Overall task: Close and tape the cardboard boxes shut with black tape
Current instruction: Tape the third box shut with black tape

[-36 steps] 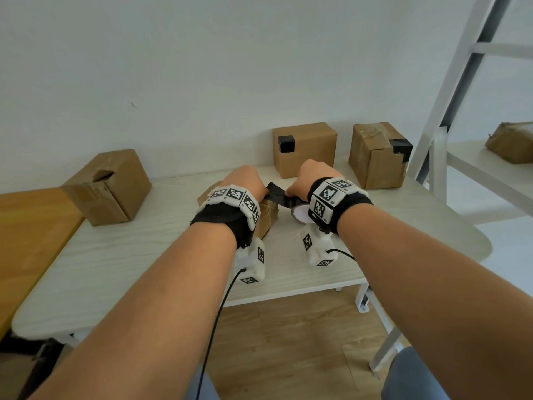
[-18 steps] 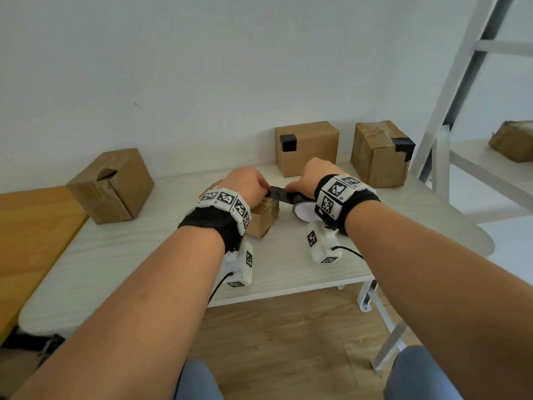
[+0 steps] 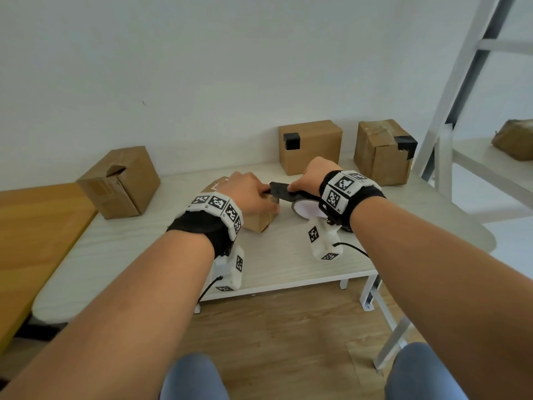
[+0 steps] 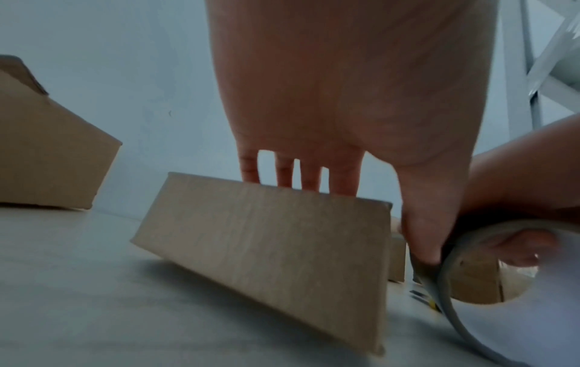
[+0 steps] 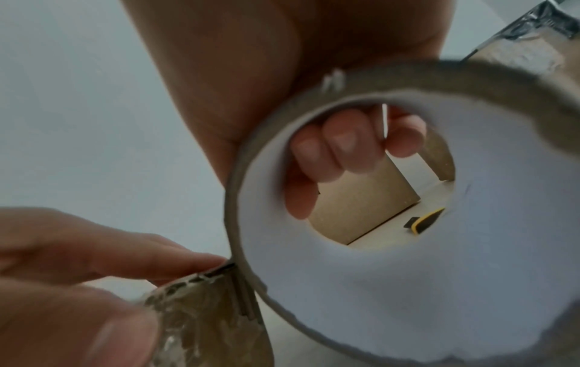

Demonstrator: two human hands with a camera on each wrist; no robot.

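Observation:
A small cardboard box (image 3: 261, 219) lies tilted on the white table (image 3: 288, 264), and my left hand (image 3: 251, 194) lies over its top. In the left wrist view the fingers (image 4: 310, 173) reach past the box (image 4: 267, 236) top edge. The thumb (image 4: 420, 236) comes down beside the tape roll (image 4: 470, 285). My right hand (image 3: 314, 176) grips the tape roll (image 3: 305, 207), its fingers (image 5: 338, 149) curled through the core (image 5: 408, 248). A short black tape strip (image 3: 281, 189) runs from the roll to my left hand (image 5: 78, 260), which pinches its free end (image 5: 204, 310).
A box with a gaping flap (image 3: 119, 183) sits at the left. Two boxes with black tape (image 3: 310, 147) (image 3: 382, 153) stand against the wall. A wooden table (image 3: 34, 226) adjoins on the left, a metal frame (image 3: 450, 111) on the right. A yellow-black knife (image 5: 425, 221) lies behind the roll.
Both hands stay joined at the tape over the small box. The left wrist has drawn back slightly toward me, and the pulled-out strip looks shorter.

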